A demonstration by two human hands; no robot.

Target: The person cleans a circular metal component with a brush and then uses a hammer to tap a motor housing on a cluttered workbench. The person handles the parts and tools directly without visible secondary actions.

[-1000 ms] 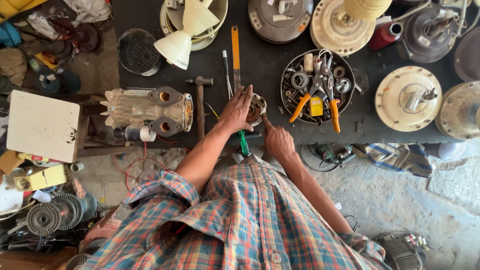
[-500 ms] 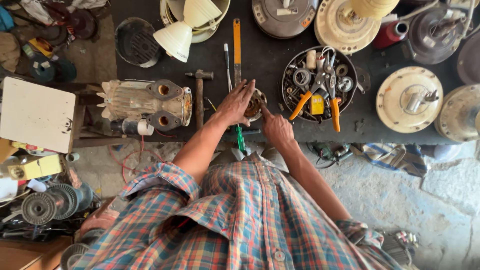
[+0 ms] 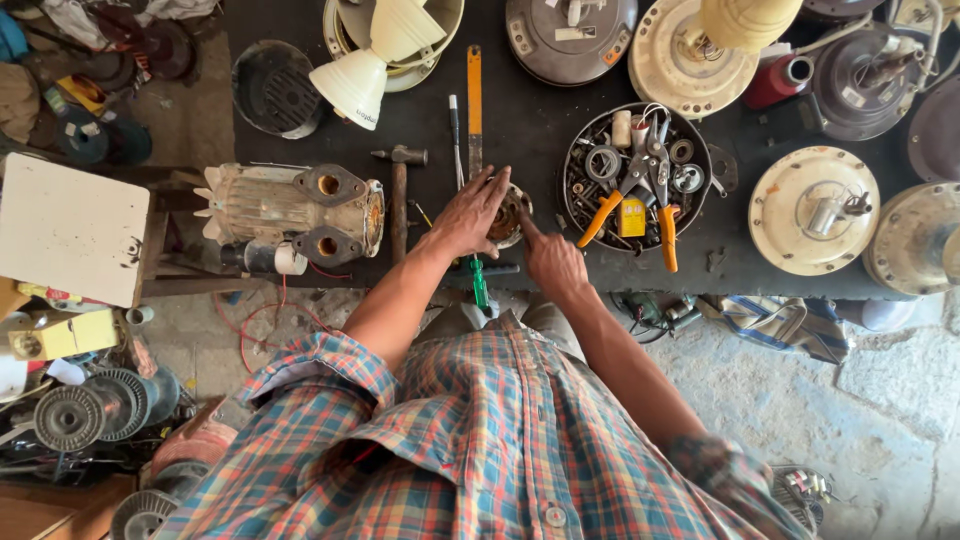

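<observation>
Hands barely shifted, left hand (image 3: pixel 470 212) spread over small round motor part (image 3: pixel 508 212), right hand (image 3: pixel 553 262) pinching it, dark cluttered workbench (image 3: pixel 520 130), concrete floor (image 3: pixel 850 400)

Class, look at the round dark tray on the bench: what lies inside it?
The round tray holds orange-handled pliers, a yellow tag, metal rings and small parts. Whatever lies beneath them is covered.

Plaid button-up shirt (image 3: pixel 480 450) in orange, blue and green, sleeves rolled.

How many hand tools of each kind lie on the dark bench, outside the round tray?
Hammer: 1
Orange ruler: 1
Green-handled screwdriver: 1
Total: 3
The left hand and right hand both rest on a small round part.
</observation>
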